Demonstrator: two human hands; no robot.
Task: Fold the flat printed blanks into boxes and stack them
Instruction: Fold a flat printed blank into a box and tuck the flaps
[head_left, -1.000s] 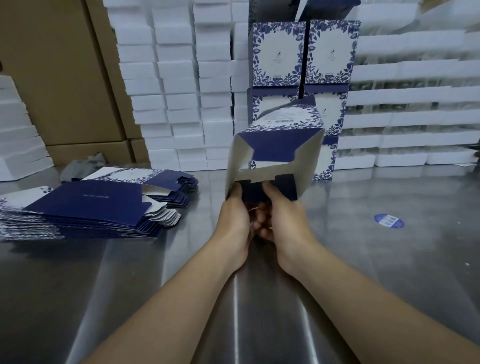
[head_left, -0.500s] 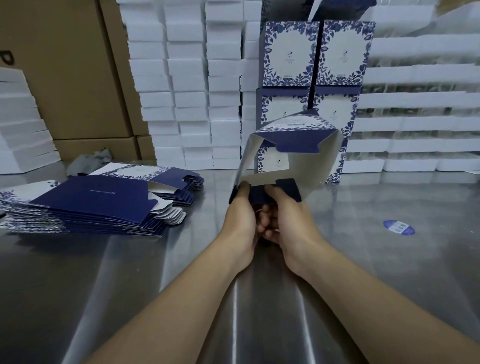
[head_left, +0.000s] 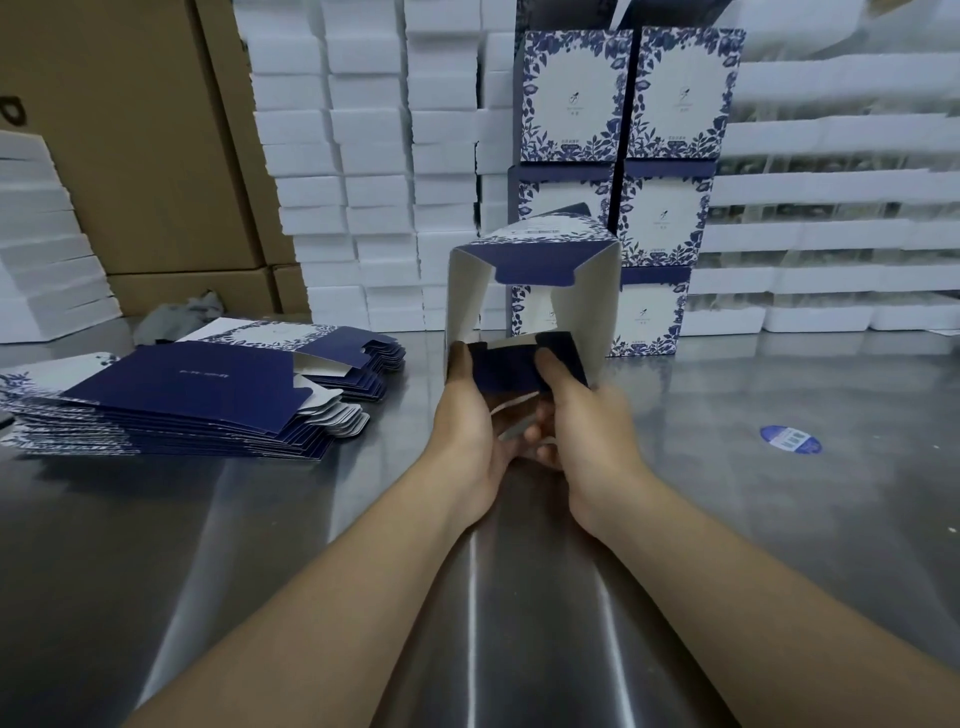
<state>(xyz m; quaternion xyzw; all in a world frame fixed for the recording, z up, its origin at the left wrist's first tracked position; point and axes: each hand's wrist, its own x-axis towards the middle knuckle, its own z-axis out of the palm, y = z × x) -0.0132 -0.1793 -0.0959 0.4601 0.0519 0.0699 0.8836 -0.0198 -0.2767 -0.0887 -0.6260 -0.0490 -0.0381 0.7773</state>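
Surface: a brushed steel table (head_left: 218, 525) is seen from above, with strong glare streaks down its middle.
Background: stacked white foam trays (head_left: 363, 156) are ranged along the far edge; brown cartons (head_left: 130, 130) are stood at far left.
Half-folded box (head_left: 535, 262): held upright above the table centre, its open side turned toward the camera; the white inner walls and a navy top flap are exposed.
Left hand (head_left: 467, 426): closed around the box's lower left corner, its thumb laid on a navy bottom flap, its fingers curled underneath.
Right hand (head_left: 587, 431): closed around the lower right corner, its thumb pressed on the other navy flap; the fingers are tucked below and only partly seen.
Flat blanks (head_left: 182, 395): piled in a fanned stack on the table at left, well apart from the hands, navy faces up.
Finished boxes (head_left: 623, 93): stacked in two columns against the foam at the far edge, directly behind the held box, floral faces forward.
Blue sticker (head_left: 790, 439): stuck flat on the table, right of the hands.
Grey cloth (head_left: 176, 317): crumpled behind the blank pile.
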